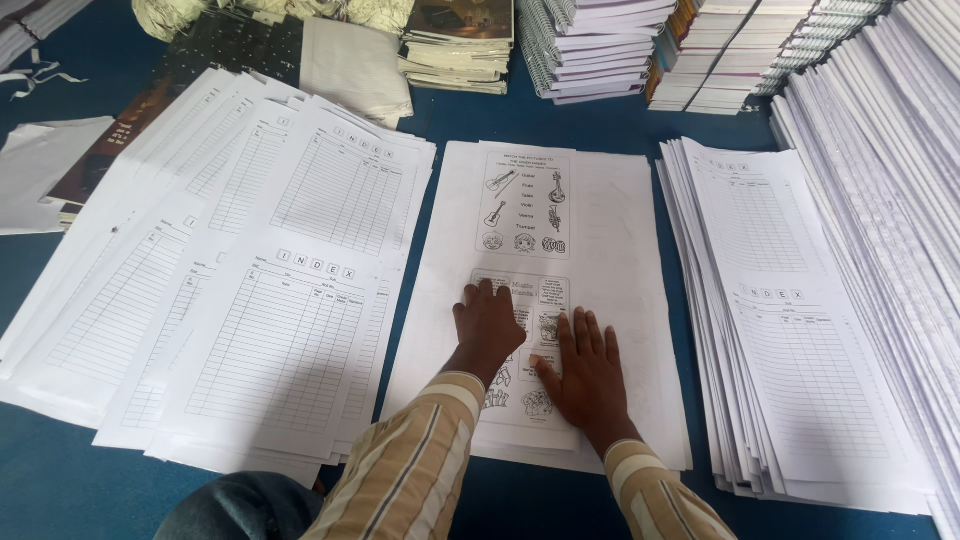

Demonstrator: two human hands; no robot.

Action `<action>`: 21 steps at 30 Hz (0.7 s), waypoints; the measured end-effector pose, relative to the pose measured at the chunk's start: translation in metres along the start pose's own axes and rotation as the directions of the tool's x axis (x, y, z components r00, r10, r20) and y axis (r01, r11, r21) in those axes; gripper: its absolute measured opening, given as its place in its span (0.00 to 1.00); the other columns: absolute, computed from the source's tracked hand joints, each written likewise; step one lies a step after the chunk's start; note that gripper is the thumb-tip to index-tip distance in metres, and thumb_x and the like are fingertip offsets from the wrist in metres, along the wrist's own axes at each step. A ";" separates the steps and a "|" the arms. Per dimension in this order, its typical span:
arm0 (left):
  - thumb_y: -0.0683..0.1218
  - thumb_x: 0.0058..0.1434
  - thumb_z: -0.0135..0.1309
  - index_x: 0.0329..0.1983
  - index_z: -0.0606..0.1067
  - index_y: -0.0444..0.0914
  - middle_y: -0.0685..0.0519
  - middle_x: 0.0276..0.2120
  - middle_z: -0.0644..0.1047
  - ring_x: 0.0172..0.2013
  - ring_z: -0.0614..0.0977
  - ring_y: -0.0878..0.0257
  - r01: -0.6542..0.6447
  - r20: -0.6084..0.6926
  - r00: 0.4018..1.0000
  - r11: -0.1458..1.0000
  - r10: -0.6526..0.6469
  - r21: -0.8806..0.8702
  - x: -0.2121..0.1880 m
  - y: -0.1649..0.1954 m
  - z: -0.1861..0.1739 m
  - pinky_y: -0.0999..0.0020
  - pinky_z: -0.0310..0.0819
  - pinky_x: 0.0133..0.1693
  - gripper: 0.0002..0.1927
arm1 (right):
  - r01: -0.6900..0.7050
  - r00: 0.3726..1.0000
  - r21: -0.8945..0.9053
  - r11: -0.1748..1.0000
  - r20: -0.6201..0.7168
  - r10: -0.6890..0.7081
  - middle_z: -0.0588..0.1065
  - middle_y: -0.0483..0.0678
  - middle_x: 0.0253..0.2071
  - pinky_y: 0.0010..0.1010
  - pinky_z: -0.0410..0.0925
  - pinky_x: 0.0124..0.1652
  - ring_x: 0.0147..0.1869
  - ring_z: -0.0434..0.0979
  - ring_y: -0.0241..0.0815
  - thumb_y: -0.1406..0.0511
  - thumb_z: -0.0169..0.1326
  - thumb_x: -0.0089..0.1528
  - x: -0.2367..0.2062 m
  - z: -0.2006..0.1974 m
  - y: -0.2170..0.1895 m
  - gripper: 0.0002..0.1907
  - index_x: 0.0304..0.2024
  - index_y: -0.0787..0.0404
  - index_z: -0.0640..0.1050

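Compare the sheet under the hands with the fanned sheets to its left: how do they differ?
The middle sheet carries small pictures of instruments; the left sheets carry ruled tables. The middle sheet lies squared with both hands, left hand and right hand, flat on it; the left sheets lie fanned, overlapping and untouched. Both are white printed paper on the blue surface.

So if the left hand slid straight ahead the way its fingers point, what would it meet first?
The left hand lies flat on the middle sheet, fingers pointing up the page. Sliding on, it would likely cross the upper printed panel of instrument drawings first; beyond the sheet's far edge lies bare blue surface.
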State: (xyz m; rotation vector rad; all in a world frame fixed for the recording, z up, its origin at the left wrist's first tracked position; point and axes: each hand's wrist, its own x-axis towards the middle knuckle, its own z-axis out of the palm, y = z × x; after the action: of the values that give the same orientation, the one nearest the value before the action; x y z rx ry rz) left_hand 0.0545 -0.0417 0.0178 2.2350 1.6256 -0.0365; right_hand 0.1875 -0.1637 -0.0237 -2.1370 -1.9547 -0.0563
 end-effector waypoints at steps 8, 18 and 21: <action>0.51 0.57 0.61 0.64 0.68 0.39 0.44 0.70 0.60 0.69 0.59 0.46 -0.041 -0.096 0.995 0.999 0.039 -0.018 -0.007 -0.005 0.011 0.46 0.59 0.63 0.32 | 0.042 0.997 -0.038 0.998 0.059 -0.040 0.50 0.60 0.75 0.50 0.33 0.72 0.80 0.41 0.56 0.34 0.35 0.63 -0.013 0.002 -0.002 0.47 0.73 0.56 0.54; 0.53 0.61 0.59 0.69 0.64 0.40 0.46 0.72 0.58 0.72 0.55 0.49 -0.100 -0.188 0.979 0.989 0.078 -0.109 -0.017 -0.012 0.022 0.46 0.49 0.67 0.34 | 0.087 0.991 0.035 0.996 0.099 -0.090 0.51 0.60 0.75 0.51 0.35 0.72 0.80 0.41 0.59 0.33 0.43 0.58 -0.023 0.004 -0.001 0.49 0.72 0.53 0.58; 0.53 0.64 0.54 0.71 0.63 0.39 0.44 0.74 0.55 0.73 0.53 0.49 -0.167 -0.260 0.957 0.977 0.130 -0.129 -0.023 -0.018 0.030 0.48 0.45 0.70 0.33 | 0.077 0.994 0.084 0.993 0.072 -0.083 0.52 0.62 0.74 0.51 0.38 0.71 0.79 0.43 0.60 0.34 0.47 0.57 -0.025 0.003 -0.002 0.49 0.70 0.54 0.60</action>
State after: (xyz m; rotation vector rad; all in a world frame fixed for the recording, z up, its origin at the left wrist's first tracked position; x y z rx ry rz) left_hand 0.0365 -0.0676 -0.0092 2.3101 1.5164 0.4106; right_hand 0.1828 -0.1876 -0.0309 -2.0372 -2.0472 0.0893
